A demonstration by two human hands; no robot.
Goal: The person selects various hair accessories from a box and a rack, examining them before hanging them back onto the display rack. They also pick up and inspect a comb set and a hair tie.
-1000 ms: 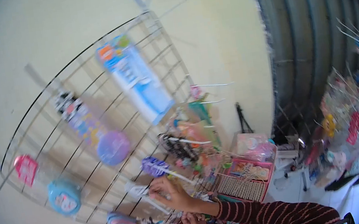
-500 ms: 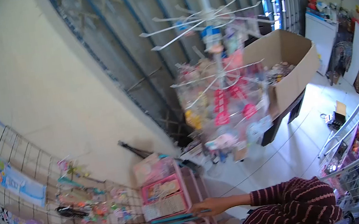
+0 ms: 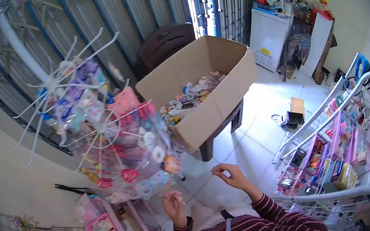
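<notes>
Whether the right hand (image 3: pixel 232 176), fingertips pinched together, holds anything is too small to tell. Left hand (image 3: pixel 174 207) loosely curled, empty, just below the packets on the spinner rack (image 3: pixel 117 139). Cardboard box (image 3: pixel 200 89) of trinkets behind; wire shelving (image 3: pixel 335 141) rightward.

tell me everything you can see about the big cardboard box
The cardboard box is large, plain brown and open-topped, with its flaps out of the way. It sits tilted in the picture on a dark table, of which only legs and an edge show beneath it. Inside, a heap of small packaged items in mixed colours covers the bottom. The hanging goods of the white spinner rack overlap its near left corner. Neither hand touches it.
</notes>
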